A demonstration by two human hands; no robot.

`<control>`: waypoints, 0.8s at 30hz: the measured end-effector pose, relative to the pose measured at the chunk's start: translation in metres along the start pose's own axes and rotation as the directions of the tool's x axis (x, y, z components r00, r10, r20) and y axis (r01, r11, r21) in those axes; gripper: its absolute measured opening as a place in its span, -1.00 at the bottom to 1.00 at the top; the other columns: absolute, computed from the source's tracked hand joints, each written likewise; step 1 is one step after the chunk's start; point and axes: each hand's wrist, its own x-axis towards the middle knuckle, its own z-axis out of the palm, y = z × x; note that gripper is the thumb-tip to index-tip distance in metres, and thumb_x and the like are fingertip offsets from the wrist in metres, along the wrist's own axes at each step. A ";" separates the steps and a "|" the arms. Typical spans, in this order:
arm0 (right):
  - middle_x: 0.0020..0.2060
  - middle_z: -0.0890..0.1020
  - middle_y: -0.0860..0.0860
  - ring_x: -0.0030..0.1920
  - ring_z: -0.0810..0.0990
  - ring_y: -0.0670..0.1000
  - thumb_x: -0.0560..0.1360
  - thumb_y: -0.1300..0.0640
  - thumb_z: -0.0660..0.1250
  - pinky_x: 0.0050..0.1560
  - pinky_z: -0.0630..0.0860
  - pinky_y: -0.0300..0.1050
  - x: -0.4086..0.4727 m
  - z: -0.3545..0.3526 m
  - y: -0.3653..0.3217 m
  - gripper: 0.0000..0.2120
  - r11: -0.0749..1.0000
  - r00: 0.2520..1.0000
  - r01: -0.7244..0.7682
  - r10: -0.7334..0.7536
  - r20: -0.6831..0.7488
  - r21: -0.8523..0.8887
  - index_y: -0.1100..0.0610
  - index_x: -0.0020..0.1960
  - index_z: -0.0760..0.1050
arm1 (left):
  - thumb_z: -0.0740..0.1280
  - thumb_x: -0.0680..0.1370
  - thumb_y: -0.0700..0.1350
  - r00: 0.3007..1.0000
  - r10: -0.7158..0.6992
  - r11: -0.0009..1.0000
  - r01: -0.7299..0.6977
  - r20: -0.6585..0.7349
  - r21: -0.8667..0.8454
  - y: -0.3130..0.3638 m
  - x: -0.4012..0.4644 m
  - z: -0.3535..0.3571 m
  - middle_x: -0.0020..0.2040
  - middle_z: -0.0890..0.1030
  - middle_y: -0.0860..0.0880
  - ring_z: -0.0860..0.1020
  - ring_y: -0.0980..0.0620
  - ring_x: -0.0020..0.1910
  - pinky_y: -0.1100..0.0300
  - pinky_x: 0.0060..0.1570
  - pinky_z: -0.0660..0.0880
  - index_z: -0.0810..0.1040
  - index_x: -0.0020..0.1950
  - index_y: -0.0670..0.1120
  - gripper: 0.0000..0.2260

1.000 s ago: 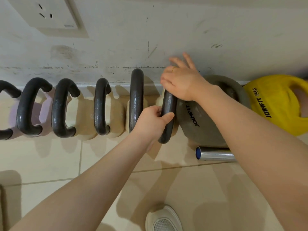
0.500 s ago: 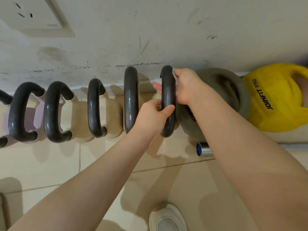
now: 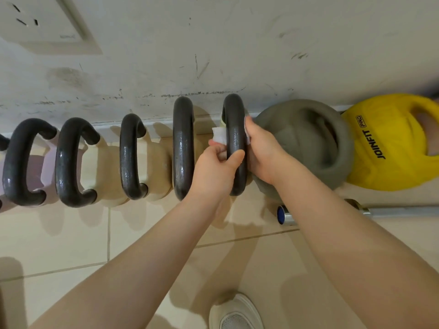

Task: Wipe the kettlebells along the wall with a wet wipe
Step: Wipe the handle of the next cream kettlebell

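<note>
A white wet wipe [image 3: 219, 136] sits at frame centre, bunched against the left side of a dark handle [image 3: 235, 143] belonging to the kettlebell being worked on; a sliver of white also shows on the handle's right side under the right hand, so the wipe appears wrapped around the bar. Right hand [image 3: 262, 150] presses against the right side of that handle, fingers curled round behind it with the wipe; fingertips themselves hidden. Left hand [image 3: 217, 172] grips the same handle lower down, thumb [image 3: 234, 157] laid across the front of the bar, other fingers closed behind it. The cream body of this kettlebell is mostly hidden by both hands. Left of it, along the base of the wall, stands a row of kettlebells with similar dark handles: one tall handle [image 3: 183, 148] just beside, then a cream kettlebell [image 3: 133, 157], another cream one [image 3: 73, 162], and a pale lilac one [image 3: 21, 162] at the left edge. Right of the worked handle, touching the right hand's back, is a large grey kettlebell [image 3: 306, 143], and beyond it a yellow kettlebell [image 3: 384, 143] printed JOINFIT PRO. A metal bar [image 3: 370, 212] with a blue end cap lies on the tiled floor [image 3: 71, 245] below the grey one. The scuffed white wall [image 3: 213, 43] carries a socket plate [image 3: 47, 22] at upper left. A white shoe [image 3: 235, 314] shows at the bottom edge.
</note>
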 end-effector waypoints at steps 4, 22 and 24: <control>-0.03 0.69 0.01 0.05 0.62 -0.04 0.60 -0.18 -0.06 0.24 0.45 -0.05 -0.018 -0.003 0.038 -0.50 0.993 0.995 0.099 -0.100 -0.013 -0.061 0.03 0.02 0.59 | 0.35 0.46 0.00 0.994 -0.096 0.993 0.092 -0.048 -0.077 -0.006 0.000 0.002 0.11 0.58 -0.07 0.56 -0.05 0.11 0.10 0.09 0.53 0.34 0.19 -0.13 -0.61; 0.02 0.61 0.12 0.07 0.57 0.19 0.58 0.20 0.03 -0.08 0.44 -0.06 -0.056 -0.008 0.100 -0.72 0.068 0.935 -0.041 -0.348 -0.062 -0.997 0.11 0.16 0.46 | 0.10 0.60 0.03 0.971 -0.210 0.932 0.234 0.115 -0.276 -0.020 -0.056 -0.012 0.10 0.60 0.06 0.46 0.09 0.22 0.17 0.34 0.28 0.56 0.08 -0.06 -0.71; -0.13 0.61 0.07 -0.03 0.58 0.16 0.54 0.19 0.10 -0.17 0.41 -0.10 -0.073 0.007 0.089 -0.80 0.000 0.958 0.099 -0.271 0.096 -0.995 0.10 -0.03 0.51 | 0.12 0.60 0.03 0.976 -0.207 0.935 0.218 0.067 -0.281 -0.020 -0.063 -0.022 0.15 0.58 -0.06 0.52 0.02 0.19 0.13 0.24 0.42 0.54 0.09 -0.13 -0.70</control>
